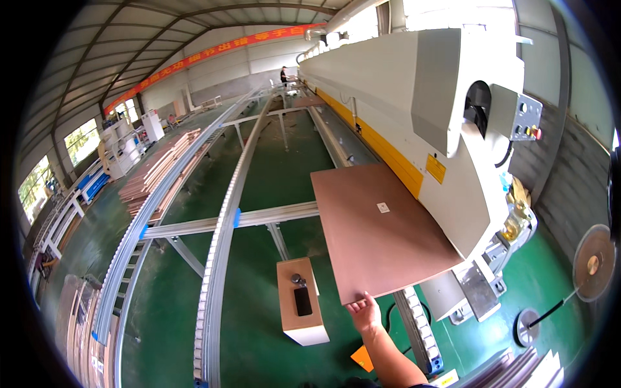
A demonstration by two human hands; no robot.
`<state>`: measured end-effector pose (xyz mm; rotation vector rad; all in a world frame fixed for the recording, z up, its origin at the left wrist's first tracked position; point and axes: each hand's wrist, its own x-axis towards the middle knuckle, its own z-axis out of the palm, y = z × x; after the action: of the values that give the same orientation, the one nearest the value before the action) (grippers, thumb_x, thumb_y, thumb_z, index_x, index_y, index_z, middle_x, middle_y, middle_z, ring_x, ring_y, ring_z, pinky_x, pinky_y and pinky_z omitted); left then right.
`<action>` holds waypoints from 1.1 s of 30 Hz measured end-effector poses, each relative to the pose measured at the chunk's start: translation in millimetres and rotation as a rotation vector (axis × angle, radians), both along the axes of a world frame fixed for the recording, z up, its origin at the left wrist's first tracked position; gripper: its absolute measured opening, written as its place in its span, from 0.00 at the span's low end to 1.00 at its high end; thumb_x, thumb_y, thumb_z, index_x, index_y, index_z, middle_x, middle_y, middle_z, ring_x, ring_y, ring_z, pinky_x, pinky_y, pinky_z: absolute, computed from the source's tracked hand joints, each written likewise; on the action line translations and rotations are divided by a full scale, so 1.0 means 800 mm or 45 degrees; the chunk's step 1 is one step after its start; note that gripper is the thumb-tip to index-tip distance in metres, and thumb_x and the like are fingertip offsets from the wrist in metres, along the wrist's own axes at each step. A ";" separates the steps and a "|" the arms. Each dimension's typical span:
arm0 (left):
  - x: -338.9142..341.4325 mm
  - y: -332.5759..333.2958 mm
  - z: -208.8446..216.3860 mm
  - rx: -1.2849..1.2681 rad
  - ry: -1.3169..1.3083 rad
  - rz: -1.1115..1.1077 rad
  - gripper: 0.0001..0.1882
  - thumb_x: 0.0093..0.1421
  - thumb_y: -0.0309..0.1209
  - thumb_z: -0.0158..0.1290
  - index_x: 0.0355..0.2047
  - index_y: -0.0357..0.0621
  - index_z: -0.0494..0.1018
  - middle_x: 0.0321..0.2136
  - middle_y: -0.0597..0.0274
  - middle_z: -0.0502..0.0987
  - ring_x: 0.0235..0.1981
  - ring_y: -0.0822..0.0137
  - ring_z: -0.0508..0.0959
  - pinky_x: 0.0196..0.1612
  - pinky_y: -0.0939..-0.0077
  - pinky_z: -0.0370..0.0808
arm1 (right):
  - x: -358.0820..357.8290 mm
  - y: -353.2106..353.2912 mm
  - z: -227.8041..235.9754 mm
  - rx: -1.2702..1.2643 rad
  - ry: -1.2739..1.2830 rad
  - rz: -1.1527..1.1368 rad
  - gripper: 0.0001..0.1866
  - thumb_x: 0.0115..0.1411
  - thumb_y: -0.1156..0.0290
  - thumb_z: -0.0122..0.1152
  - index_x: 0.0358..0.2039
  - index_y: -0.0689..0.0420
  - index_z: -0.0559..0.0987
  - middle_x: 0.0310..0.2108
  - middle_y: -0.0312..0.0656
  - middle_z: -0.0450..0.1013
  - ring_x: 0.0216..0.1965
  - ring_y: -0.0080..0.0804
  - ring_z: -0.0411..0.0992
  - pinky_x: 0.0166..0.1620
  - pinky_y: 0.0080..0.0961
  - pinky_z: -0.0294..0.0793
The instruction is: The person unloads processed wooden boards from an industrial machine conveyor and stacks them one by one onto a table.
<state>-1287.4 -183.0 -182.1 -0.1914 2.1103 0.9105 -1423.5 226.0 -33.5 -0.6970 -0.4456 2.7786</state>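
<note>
Small white label point(383, 207) on brown panel point(375, 233)

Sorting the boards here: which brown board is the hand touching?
The large flat brown board lying against the long machine; the hand grips its near corner. The other boards lie stacked far left.

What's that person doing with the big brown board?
A person's hand presses on the near edge of a flat brown board. The board's far side lies against a long white and yellow machine. Which hand it is cannot be told; the other is out of sight. A small box-shaped stand with a dark phone on top sits just left of it. Far back, another person stands by the machine.
</note>
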 end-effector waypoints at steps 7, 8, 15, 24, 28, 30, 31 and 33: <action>-0.060 0.058 0.001 0.487 -0.275 0.526 0.10 0.58 0.40 0.49 0.27 0.49 0.72 0.24 0.63 0.76 0.26 0.63 0.77 0.29 0.68 0.74 | 0.102 -0.009 0.032 0.118 -0.170 -0.007 0.10 0.62 0.63 0.53 0.37 0.55 0.67 0.28 0.38 0.64 0.38 0.41 0.69 0.49 0.41 0.69; -0.074 0.044 -0.003 0.543 -0.330 0.474 0.08 0.57 0.38 0.50 0.29 0.50 0.73 0.27 0.62 0.77 0.29 0.63 0.77 0.33 0.70 0.74 | 0.110 -0.025 0.047 0.115 -0.161 0.038 0.11 0.62 0.63 0.54 0.37 0.55 0.67 0.28 0.37 0.64 0.38 0.40 0.69 0.47 0.40 0.70; -0.213 0.214 0.089 1.041 -0.325 0.395 0.23 0.61 0.52 0.43 0.42 0.46 0.68 0.36 0.58 0.74 0.34 0.62 0.75 0.41 0.66 0.72 | 0.199 -0.040 0.039 0.203 -0.270 -0.092 0.14 0.60 0.63 0.59 0.40 0.57 0.70 0.30 0.37 0.71 0.27 0.25 0.71 0.33 0.23 0.75; -0.334 0.339 0.137 1.427 -0.384 0.322 0.38 0.52 0.65 0.47 0.52 0.48 0.63 0.48 0.63 0.69 0.51 0.61 0.67 0.54 0.62 0.62 | 0.327 -0.075 0.069 0.243 -0.406 -0.200 0.13 0.62 0.64 0.55 0.44 0.57 0.73 0.33 0.33 0.72 0.30 0.22 0.71 0.41 0.24 0.75; -0.325 0.365 0.191 1.496 -0.425 0.384 0.39 0.56 0.62 0.44 0.59 0.47 0.60 0.58 0.61 0.62 0.59 0.58 0.61 0.60 0.60 0.56 | 0.363 -0.078 0.070 0.256 -0.652 -0.483 0.14 0.60 0.65 0.57 0.45 0.54 0.73 0.38 0.32 0.73 0.37 0.19 0.69 0.37 0.19 0.68; -0.333 0.372 0.181 1.527 -0.285 0.349 0.40 0.57 0.62 0.42 0.61 0.48 0.58 0.60 0.61 0.59 0.60 0.57 0.59 0.61 0.60 0.55 | 0.376 -0.087 0.068 0.242 -0.780 -0.574 0.16 0.59 0.64 0.58 0.46 0.54 0.73 0.39 0.32 0.73 0.39 0.18 0.67 0.35 0.18 0.63; -0.329 0.376 0.180 1.523 -0.309 0.316 0.40 0.57 0.62 0.42 0.61 0.48 0.58 0.60 0.61 0.59 0.60 0.57 0.59 0.61 0.60 0.55 | 0.385 -0.094 0.064 0.214 -0.721 -0.669 0.16 0.59 0.64 0.58 0.47 0.55 0.73 0.40 0.33 0.72 0.40 0.20 0.68 0.38 0.20 0.65; -0.323 0.383 0.182 1.470 -0.365 0.331 0.40 0.58 0.62 0.41 0.62 0.49 0.56 0.62 0.60 0.57 0.62 0.56 0.57 0.62 0.60 0.54 | 0.409 -0.116 0.062 0.123 -0.630 -0.787 0.19 0.58 0.67 0.59 0.49 0.58 0.71 0.44 0.39 0.71 0.46 0.28 0.69 0.48 0.27 0.69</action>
<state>-1545.5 123.6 -36.9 0.0172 1.0584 1.9569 -1096.5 133.3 16.2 -1.2544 -0.3662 1.9881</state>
